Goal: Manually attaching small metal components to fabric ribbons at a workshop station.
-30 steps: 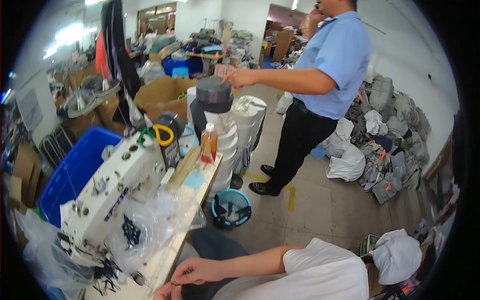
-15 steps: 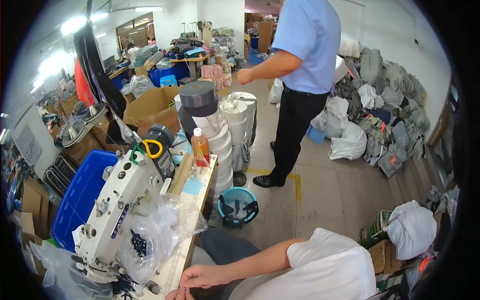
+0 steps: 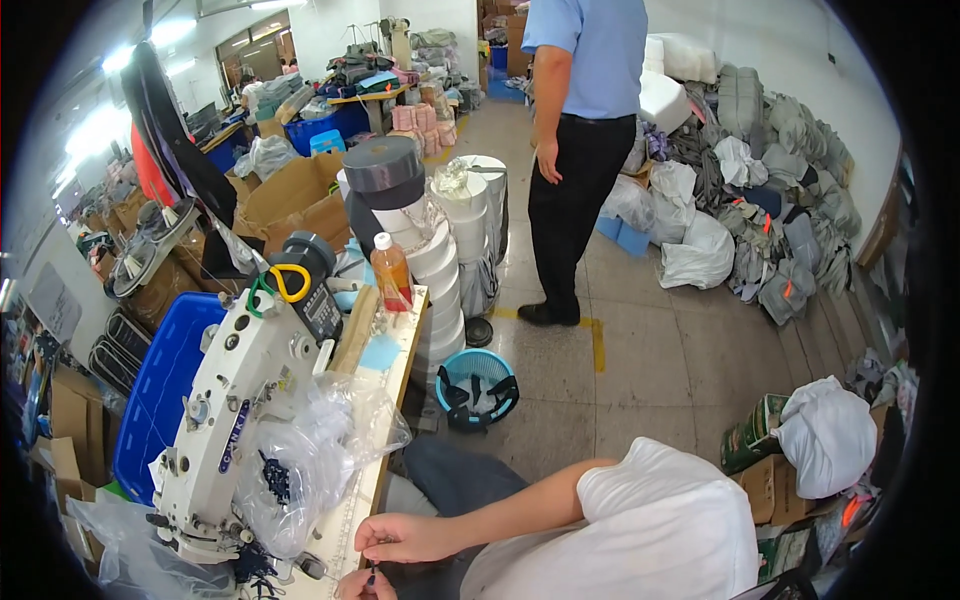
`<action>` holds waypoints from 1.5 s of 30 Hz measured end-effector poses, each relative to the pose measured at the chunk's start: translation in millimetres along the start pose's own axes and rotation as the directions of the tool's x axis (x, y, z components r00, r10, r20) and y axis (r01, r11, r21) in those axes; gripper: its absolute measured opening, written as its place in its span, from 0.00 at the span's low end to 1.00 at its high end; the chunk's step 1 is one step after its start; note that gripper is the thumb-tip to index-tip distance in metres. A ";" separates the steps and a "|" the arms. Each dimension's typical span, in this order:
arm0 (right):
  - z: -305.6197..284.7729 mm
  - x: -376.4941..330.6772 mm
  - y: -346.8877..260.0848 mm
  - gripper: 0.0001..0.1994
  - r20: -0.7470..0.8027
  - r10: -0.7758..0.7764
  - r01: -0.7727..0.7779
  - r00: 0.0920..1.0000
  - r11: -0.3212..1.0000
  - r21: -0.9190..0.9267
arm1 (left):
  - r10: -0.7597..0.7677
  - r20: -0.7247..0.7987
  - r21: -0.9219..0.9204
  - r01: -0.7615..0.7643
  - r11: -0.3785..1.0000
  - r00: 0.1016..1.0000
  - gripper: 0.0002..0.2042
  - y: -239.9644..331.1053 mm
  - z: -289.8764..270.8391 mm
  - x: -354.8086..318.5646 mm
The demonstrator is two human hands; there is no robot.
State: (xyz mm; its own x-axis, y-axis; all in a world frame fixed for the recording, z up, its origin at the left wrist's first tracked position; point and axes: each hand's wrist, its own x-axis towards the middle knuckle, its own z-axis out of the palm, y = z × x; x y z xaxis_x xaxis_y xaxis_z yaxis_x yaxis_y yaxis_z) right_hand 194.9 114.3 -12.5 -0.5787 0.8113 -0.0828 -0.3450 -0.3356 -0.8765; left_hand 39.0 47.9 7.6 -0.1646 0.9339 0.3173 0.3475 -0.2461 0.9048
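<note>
My right hand (image 3: 405, 538) reaches in from the white sleeve, its fingers curled in a pinch over the table's near edge. Just below it, my left hand (image 3: 362, 588) is partly cut off by the lower edge of the view. A small dark strip (image 3: 373, 574) shows between the left fingers, close under the right fingertips; its kind is too small to tell. What the right fingers hold is hidden. Left of the hands stands a white sewing machine (image 3: 225, 410) with dark patterned cloth pieces (image 3: 275, 478) and clear plastic bags (image 3: 320, 440) on its table (image 3: 345, 500).
Scissors (image 3: 292, 283) with a yellow and a green handle hang on the machine. An orange bottle (image 3: 391, 272) stands at the table's far end. Beyond are white rolls (image 3: 435, 280), a blue basket (image 3: 477, 388) and a person (image 3: 585, 150) in a blue shirt. Bundles (image 3: 745, 215) line the right wall.
The person in blue has lowered an arm and shifted position. The view has tilted slightly. My hands have parted a little, and a dark strip now shows between them.
</note>
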 end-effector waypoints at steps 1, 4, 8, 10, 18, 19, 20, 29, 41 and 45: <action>-2.2 1.1 0.6 0.07 0.054 -0.072 0.074 0.996 0.996 -0.039 | -0.012 0.057 -0.029 0.014 0.999 0.998 0.05 -0.8 -1.9 -0.3; -8.1 2.1 2.9 0.06 0.133 -0.121 0.133 0.984 0.988 -0.084 | -0.053 0.141 -0.084 0.065 0.994 0.989 0.05 6.9 -3.7 0.1; -8.3 -0.2 0.8 0.07 0.176 -0.073 0.091 0.982 0.991 -0.098 | -0.127 0.183 -0.214 0.166 0.963 0.975 0.06 9.3 -6.3 -3.7; -8.3 -2.4 -2.0 0.07 0.190 -0.067 0.089 0.979 0.990 -0.113 | -0.227 0.168 -0.258 0.265 0.929 0.959 0.06 8.3 -6.6 -5.8; -9.3 -8.3 -9.9 0.06 0.216 -0.076 0.112 0.974 0.981 -0.160 | -0.383 0.213 -0.341 0.436 0.833 0.899 0.08 1.2 -5.2 -0.9; -6.8 -7.6 -8.9 0.06 0.229 -0.093 0.137 0.969 0.974 -0.182 | -0.381 0.193 -0.348 0.426 0.835 0.904 0.08 -1.8 -8.7 -3.7; -4.4 -6.7 -7.9 0.06 0.243 -0.111 0.163 0.964 0.965 -0.204 | -0.373 0.193 -0.347 0.419 0.839 0.908 0.07 -4.2 -11.6 -5.9; -3.8 -5.7 -8.8 0.05 0.257 -0.371 0.451 0.892 0.708 -0.543 | -0.459 0.113 -0.370 0.466 0.804 0.881 0.06 2.7 -6.0 -2.9; 5.3 -5.3 2.4 0.10 0.193 -0.075 0.130 0.978 0.948 -0.290 | -0.257 0.005 -0.218 0.252 0.943 0.966 0.07 -11.4 -16.9 -15.0; 4.9 -4.9 10.5 0.11 0.204 0.014 0.027 0.979 0.981 -0.193 | -0.056 0.060 -0.023 0.057 0.998 0.997 0.08 -12.6 -25.3 -19.6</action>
State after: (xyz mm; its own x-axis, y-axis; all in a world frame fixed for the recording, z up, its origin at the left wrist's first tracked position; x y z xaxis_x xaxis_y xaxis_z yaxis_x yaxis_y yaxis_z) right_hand 190.5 104.5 -18.9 -0.7221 0.6918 0.0039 -0.2112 -0.2151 -0.9535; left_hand 14.5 26.2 -2.8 -0.1279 0.9601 0.2486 0.3161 -0.1981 0.9278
